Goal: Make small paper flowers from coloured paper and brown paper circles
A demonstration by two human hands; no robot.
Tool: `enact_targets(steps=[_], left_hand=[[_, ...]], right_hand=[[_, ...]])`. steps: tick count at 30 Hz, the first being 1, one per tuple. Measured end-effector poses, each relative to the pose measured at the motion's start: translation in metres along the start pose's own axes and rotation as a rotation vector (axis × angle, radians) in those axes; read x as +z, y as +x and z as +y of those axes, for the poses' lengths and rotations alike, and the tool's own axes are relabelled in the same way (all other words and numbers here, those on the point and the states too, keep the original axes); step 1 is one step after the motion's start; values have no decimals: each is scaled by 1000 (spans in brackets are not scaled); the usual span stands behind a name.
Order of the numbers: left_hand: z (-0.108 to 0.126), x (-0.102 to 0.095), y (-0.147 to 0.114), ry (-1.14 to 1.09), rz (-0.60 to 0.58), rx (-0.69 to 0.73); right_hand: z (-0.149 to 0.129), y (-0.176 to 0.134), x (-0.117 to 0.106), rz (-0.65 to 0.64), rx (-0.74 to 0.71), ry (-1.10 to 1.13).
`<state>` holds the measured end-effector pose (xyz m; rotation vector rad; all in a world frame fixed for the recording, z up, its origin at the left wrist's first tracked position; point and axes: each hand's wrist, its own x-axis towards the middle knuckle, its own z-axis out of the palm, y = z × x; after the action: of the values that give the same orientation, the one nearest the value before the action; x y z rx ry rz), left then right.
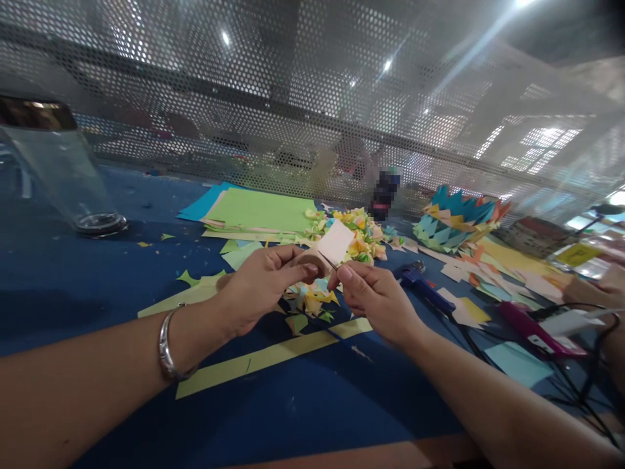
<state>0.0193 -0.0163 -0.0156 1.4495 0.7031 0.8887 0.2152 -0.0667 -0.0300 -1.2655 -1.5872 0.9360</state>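
A small pale pink square of paper (336,240) is held up over the blue table (293,404). My left hand (263,286) pinches its left side, where the paper curves down. My right hand (374,296) is closed at the paper's lower right edge. From its fingertips a thin dark stick-like thing pokes toward the paper; its exact kind is too small to tell. Behind the paper lies a heap of folded yellow and green paper pieces (359,231), with more scraps beneath my hands. Nearer to me is a long pale green paper strip (234,371).
Green, pink and blue sheets (268,208) lie stacked behind. At left stands a glass bottle (73,176). A blue glue gun (427,290), a zigzag paper ring (452,221), paper scraps, a magenta device (532,329) and cables are at right. Perforated metal panel (244,91) closes the back.
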Motion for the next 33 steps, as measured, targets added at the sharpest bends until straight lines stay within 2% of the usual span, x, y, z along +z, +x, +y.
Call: enact_targets(steps=[4, 14, 18, 23, 33], left_hand=[[-1, -3, 3, 30, 6, 57], [1, -3, 3, 26, 28, 83], [1, -1, 0, 50, -20, 35], [3, 5, -3, -58, -104, -68], [4, 3, -4, -95, -103, -102]], right_hand=[[2, 1, 1, -31, 54, 101], [-1, 0, 0, -59, 86, 123], [-2, 0, 0, -84, 91, 141], [-3, 0, 0, -77, 87, 38], [-1, -1, -2, -50, 85, 27]])
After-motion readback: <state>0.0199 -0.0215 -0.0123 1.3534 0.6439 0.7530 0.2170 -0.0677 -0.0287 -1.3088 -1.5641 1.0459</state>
